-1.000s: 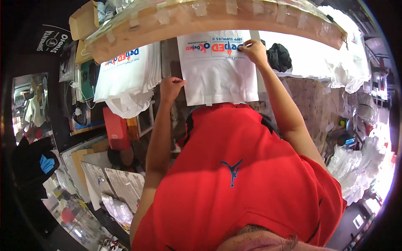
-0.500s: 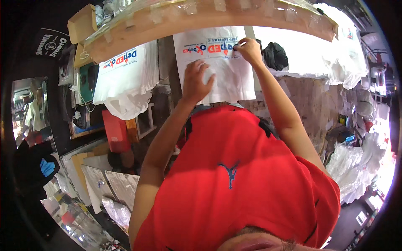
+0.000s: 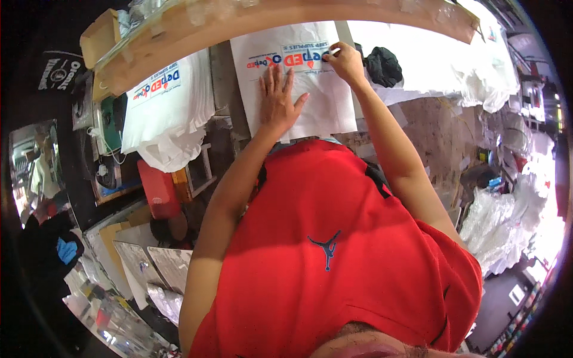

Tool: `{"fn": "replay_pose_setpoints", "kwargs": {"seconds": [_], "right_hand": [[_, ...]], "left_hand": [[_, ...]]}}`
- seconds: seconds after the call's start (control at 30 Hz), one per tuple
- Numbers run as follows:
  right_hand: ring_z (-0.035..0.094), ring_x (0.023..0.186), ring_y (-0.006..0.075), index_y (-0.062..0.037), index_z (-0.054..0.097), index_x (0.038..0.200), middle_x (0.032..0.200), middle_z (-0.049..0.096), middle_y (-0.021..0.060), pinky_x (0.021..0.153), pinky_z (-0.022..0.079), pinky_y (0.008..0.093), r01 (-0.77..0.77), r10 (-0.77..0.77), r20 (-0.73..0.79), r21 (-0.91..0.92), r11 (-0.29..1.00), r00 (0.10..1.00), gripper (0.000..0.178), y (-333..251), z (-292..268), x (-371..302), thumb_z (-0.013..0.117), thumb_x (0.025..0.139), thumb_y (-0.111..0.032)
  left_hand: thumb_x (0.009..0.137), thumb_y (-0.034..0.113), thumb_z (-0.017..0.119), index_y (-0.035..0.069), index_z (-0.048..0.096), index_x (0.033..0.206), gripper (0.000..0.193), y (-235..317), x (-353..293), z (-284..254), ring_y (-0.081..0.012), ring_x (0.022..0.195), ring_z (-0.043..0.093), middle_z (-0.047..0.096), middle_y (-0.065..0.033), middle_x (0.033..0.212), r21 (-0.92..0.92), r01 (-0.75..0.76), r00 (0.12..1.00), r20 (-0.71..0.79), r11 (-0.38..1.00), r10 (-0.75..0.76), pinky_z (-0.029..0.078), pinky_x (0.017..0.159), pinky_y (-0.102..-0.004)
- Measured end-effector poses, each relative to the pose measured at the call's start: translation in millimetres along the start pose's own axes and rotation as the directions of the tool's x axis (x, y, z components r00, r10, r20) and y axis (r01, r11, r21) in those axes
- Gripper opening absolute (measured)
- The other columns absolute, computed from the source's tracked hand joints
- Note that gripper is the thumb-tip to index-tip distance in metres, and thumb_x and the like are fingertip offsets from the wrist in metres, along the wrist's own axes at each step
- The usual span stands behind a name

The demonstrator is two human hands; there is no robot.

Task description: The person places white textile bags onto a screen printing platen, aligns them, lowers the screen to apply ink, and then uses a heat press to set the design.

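Note:
A white bag [image 3: 325,104] with blue and red print lies on the board in front of me, its print upside down from where I stand. My left hand [image 3: 279,100] rests flat on it, fingers stretched and thumb apart, just below the print. At the right end of the print my right hand [image 3: 346,62] is closed in a pinch. Something small and dark shows at its fingertips, too small to name. To the left hangs a stack of similar white printed bags [image 3: 161,113].
A long taped cardboard piece [image 3: 286,17] crosses above the bag. A black cloth [image 3: 384,67] lies right of my right hand, beside a broad white pile [image 3: 424,62]. A red box-like object [image 3: 158,190] stands lower left. Clear plastic wrapping [image 3: 492,224] hangs at right.
My left hand has gone from raised with bent fingers to lying flat on the bag. The right hand keeps its pinch at the print's right end. The whole view has shifted slightly.

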State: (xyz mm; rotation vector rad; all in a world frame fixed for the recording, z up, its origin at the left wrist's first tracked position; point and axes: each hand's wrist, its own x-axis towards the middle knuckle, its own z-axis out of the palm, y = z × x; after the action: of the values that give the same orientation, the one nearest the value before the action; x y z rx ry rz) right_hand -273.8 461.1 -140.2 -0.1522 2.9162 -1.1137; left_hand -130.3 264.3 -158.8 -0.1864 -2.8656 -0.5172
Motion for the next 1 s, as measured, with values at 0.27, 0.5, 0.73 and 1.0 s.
{"fn": "replay_pose_setpoints", "kwargs": {"seconds": [0.27, 0.5, 0.73, 1.0], "right_hand": [[0.071, 0.093, 0.0339, -0.0009, 0.067, 0.113, 0.094, 0.074, 0.0188, 0.085, 0.054, 0.0429, -0.086, 0.088, -0.020, 0.099, 0.991, 0.996, 0.041, 0, 0, -17, 0.080, 0.080, -0.022], [0.039, 0.140, 0.0408, -0.0010, 0.052, 0.140, 0.147, 0.046, 0.0253, 0.115, 0.035, 0.0480, 0.385, -0.403, -0.060, -0.197, 0.902, 0.913, 0.060, 3, 17, -104, 0.068, 0.090, -0.030], [0.019, 0.153, 0.0398, 0.0062, 0.034, 0.153, 0.163, 0.027, 0.0244, 0.125, 0.018, 0.0477, 0.393, -0.384, 0.096, -0.336, 0.856, 0.918, 0.081, 19, 29, -113, 0.052, 0.099, -0.051], [0.020, 0.153, 0.0397, 0.0086, 0.034, 0.151, 0.162, 0.028, 0.0251, 0.125, 0.018, 0.0469, 0.393, -0.393, 0.066, -0.315, 0.864, 0.917, 0.080, 23, 28, -108, 0.054, 0.099, -0.048]], "left_hand": [[0.097, 0.055, 0.056, 0.011, 0.032, 0.158, 0.079, 1, -2, 5, -0.0415, 0.153, 0.019, 0.026, -0.0271, 0.162, -0.008, 0.005, 1.000, -0.016, 1.000, -0.005, 0.013, 0.122, -0.0612], [0.096, 0.050, 0.058, 0.010, 0.036, 0.156, 0.076, 1, -5, 7, -0.0415, 0.152, 0.021, 0.028, -0.0271, 0.161, 0.041, 0.005, 1.000, 0.008, 0.999, -0.005, 0.013, 0.121, -0.0621], [0.096, 0.047, 0.062, 0.010, 0.036, 0.156, 0.075, 1, -6, 5, -0.0462, 0.151, 0.019, 0.026, -0.0270, 0.162, -0.044, -0.011, 0.998, -0.057, 0.999, 0.009, 0.012, 0.121, -0.0630], [0.095, 0.049, 0.059, 0.007, 0.035, 0.157, 0.078, 2, -15, 8, -0.0486, 0.150, 0.019, 0.023, -0.0290, 0.162, -0.021, 0.021, 0.999, -0.038, 1.000, -0.022, 0.013, 0.121, -0.0627]]}}
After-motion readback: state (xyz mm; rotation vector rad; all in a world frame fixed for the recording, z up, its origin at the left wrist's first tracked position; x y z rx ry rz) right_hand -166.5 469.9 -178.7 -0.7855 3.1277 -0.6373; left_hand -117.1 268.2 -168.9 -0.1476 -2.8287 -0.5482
